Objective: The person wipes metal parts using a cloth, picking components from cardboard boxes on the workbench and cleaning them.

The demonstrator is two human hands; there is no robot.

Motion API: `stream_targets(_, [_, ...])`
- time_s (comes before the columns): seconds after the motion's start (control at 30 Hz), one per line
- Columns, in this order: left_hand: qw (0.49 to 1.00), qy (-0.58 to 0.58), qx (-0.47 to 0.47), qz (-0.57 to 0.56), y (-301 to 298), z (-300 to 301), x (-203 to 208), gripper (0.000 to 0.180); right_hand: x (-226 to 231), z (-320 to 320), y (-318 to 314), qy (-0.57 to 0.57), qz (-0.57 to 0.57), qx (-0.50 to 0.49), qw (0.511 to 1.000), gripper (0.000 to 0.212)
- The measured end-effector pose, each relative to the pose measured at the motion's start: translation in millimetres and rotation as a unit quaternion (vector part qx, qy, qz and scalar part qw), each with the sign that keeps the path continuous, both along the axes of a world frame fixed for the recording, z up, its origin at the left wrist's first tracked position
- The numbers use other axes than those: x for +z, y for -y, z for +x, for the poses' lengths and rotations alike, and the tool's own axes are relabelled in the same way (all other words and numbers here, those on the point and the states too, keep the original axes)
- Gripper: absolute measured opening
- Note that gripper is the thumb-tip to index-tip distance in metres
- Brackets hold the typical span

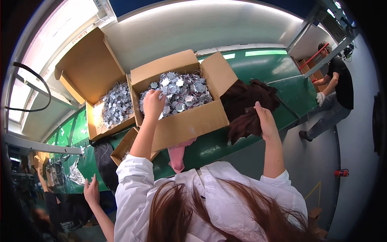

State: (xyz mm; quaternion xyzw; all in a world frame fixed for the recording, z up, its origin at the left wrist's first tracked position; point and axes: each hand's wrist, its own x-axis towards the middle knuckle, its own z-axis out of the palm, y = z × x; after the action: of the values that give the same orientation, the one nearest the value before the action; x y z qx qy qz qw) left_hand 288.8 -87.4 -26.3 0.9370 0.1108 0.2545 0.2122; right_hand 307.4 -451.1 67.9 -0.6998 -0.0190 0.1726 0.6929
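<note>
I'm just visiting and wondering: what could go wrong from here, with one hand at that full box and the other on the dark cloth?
The open cardboard box is heaped with loose silvery pieces, so the left hand might knock a few over its side onto the green table.
The right hand seems to pinch only part of the dark brown cloth, so it could slip free.

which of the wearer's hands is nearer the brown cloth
Right. The right hand is at the brown cloth, holding part of it; the left hand is farther off to the left, at the grey pieces in the open box.
</note>
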Motion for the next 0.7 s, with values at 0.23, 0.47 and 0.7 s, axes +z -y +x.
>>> stream_targets(0.23, [0.995,0.002,0.042,-0.087,-10.9,17.8,-11.4,0.011,-4.3,16.2,-9.0,0.093,-0.054,0.076,0.991,0.017])
stream_targets(0.47, [0.913,0.084,0.036,-0.397,-13.7,0.7,25.3,0.019,-7.3,31.0,-33.6,0.063,-0.001,0.145,0.987,0.010])
stream_targets(0.7, [0.832,0.099,-0.032,-0.545,19.3,-39.0,79.2,0.014,-8.0,23.1,-89.4,-0.066,0.201,0.169,0.963,0.015])
